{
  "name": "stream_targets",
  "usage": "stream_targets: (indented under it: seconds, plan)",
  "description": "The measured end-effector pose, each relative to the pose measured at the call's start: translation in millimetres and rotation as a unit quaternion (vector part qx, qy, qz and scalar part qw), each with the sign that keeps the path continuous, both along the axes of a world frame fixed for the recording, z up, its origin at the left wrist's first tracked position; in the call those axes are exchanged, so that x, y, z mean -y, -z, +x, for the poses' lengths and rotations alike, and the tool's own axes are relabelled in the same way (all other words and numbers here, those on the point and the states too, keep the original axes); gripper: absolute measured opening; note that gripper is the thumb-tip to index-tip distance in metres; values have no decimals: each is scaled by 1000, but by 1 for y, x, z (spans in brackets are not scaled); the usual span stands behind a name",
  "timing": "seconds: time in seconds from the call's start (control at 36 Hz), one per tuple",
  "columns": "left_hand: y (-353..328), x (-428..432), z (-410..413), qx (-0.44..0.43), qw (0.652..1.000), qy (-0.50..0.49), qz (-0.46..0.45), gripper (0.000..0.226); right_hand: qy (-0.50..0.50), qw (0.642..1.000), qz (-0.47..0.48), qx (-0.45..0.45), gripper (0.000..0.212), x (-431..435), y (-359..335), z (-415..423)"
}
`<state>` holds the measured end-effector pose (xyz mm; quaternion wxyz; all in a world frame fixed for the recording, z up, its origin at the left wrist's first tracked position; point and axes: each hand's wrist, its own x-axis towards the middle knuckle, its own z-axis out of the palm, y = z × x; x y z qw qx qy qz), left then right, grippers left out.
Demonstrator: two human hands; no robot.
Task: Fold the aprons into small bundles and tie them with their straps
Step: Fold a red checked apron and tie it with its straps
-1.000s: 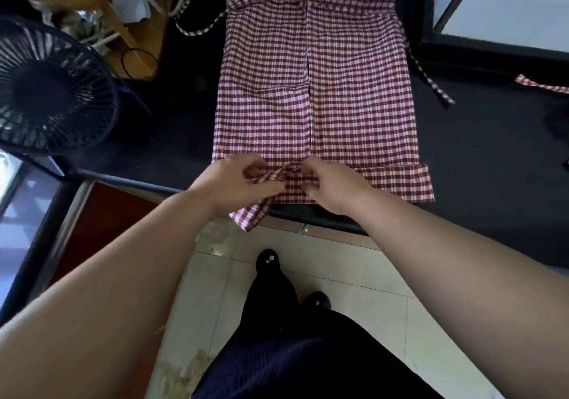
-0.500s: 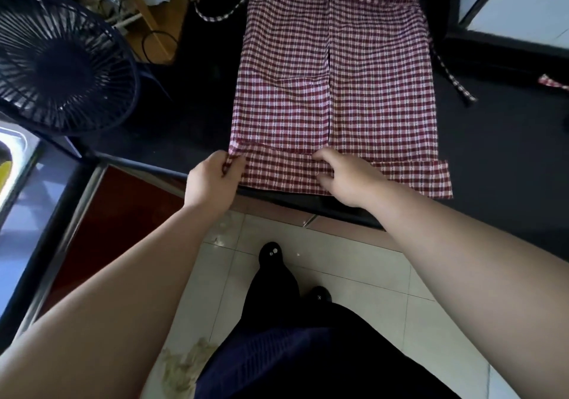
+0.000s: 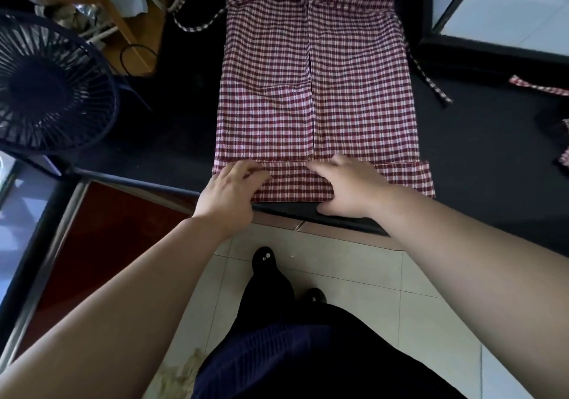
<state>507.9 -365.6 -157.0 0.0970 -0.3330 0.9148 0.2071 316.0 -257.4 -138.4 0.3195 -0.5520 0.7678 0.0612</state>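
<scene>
Lying flat in the upper middle of the frame, the red-and-white checked cloth apron (image 3: 314,106) is spread on the black surface (image 3: 480,158). Its near hem is turned up into a narrow folded band (image 3: 295,183) along the surface's front edge. The left hand (image 3: 229,193) rests on the band's left end, fingers (image 3: 252,170) straight and released, grasping nothing. The right hand (image 3: 351,187) presses the band's middle with spread, released fingers, thumb at the surface's edge. A thin checked strap (image 3: 431,84) trails off the apron's right side. A dark round wire-guard fan (image 3: 49,87) stands at the left.
</scene>
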Motion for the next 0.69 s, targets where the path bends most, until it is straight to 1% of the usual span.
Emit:
stream_targets:
  seconds: [0.03,0.06,0.14,0.17,0.25,0.28,0.33,0.39,0.44,0.47,0.53,0.56,0.61,0.64,0.69]
  plan:
    - [0,0,0,9,1000,-3,1,64,-24,999,-4,-36,80,-2,1,0]
    - [-1,0,-3,19,1000,1,-2,62,-33,998,-8,-53,76,-6,1,-3]
    - [-5,0,-11,51,998,23,-22,59,-46,996,-28,-65,61,-15,4,-5]
    - [-6,1,-13,60,998,24,-29,62,-46,996,-42,-70,56,-17,7,-4]
    - [-9,4,-22,98,993,43,-46,84,-25,991,-109,-71,42,-19,16,-4]
    - [-10,5,-23,108,991,54,-51,87,-14,989,-132,-63,37,-19,17,-4]
    - [-12,9,-24,114,990,62,-47,87,17,988,-150,-23,31,-17,18,-6]
    - [-15,17,-25,121,990,66,-28,79,45,988,-143,27,32,-11,12,-12]
    - [-20,29,-28,126,991,52,11,68,50,990,-121,58,30,-6,5,-18]
    - [-24,36,-29,118,992,29,42,64,38,992,-103,57,27,-4,1,-21]
    - [-29,50,-33,94,991,-11,97,50,4,999,-43,26,20,-1,-9,-27]
    - [-30,57,-35,86,989,-21,116,41,-12,1000,-7,3,26,0,-13,-29]
    - [-30,70,-36,61,983,-55,164,25,0,999,38,-25,50,2,-17,-34]
    - [-31,75,-34,41,976,-83,196,20,22,999,38,-25,54,3,-18,-36]
    - [-30,83,-29,-9,955,-149,257,11,58,998,25,-21,51,5,-17,-41]
